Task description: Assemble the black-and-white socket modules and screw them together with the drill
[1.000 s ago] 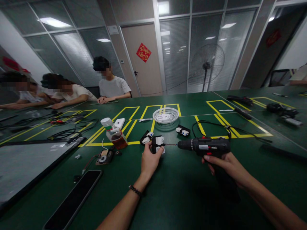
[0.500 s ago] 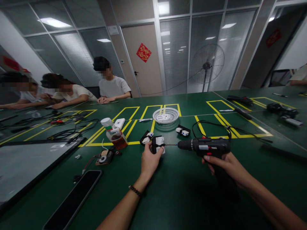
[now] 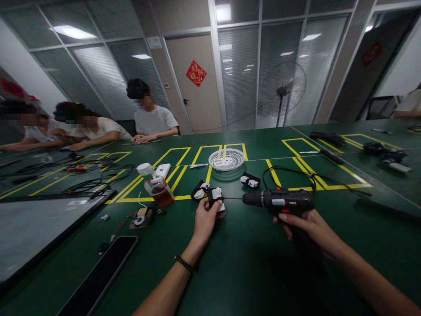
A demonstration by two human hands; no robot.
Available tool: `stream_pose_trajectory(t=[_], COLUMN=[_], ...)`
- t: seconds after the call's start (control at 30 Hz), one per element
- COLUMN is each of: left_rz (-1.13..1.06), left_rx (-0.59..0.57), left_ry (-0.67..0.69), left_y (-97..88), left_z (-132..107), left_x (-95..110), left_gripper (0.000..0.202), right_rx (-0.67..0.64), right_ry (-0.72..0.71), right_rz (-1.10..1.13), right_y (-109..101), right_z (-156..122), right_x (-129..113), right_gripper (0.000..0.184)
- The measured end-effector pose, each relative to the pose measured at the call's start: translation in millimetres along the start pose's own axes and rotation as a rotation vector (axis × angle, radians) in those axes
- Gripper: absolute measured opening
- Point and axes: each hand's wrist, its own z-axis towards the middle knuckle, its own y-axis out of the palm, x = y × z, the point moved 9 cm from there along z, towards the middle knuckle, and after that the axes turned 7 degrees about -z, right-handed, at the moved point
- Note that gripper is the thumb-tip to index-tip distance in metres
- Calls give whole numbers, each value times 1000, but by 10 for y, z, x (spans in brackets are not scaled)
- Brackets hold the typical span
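Black drill (image 3: 291,201) and black-and-white block (image 3: 216,194), one in each hand.
Head view: right hand (image 3: 311,224) grips the drill, fingers wrapped round; left hand (image 3: 206,217) pinches the block near a second block (image 3: 199,191), the bit (image 3: 233,198) at its edge.

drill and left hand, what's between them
In the head view, a thin bit runs from the drill toward the small block in the left hand.

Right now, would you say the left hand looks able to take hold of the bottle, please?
Probably not: the left hand grips a black-and-white part. The bottle stands nearby with no object visible between, so putting the part down would likely free the hand.
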Motion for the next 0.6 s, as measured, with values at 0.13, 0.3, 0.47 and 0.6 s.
stream_pose_trajectory(t=[0.13,0.3,0.47,0.6], left_rz=[-169,-174,-104,-58], left_rx=[-23,-20,-33,-67], left_ry=[-140,-123,-63,4], left_y=[23,-5,12,47], left_z=[14,32,33,15], left_x=[-129,-107,-112,-73], left_gripper=[35,35,40,43], right_rx=[37,50,28,-1], right_ry=[-18,-11,-32,-8], right_rz=[-19,0,19,1], right_y=[-39,-52,-16,16], right_z=[11,5,-14,-20], right_x=[-1,17,-2,25], right_gripper=[34,35,34,32])
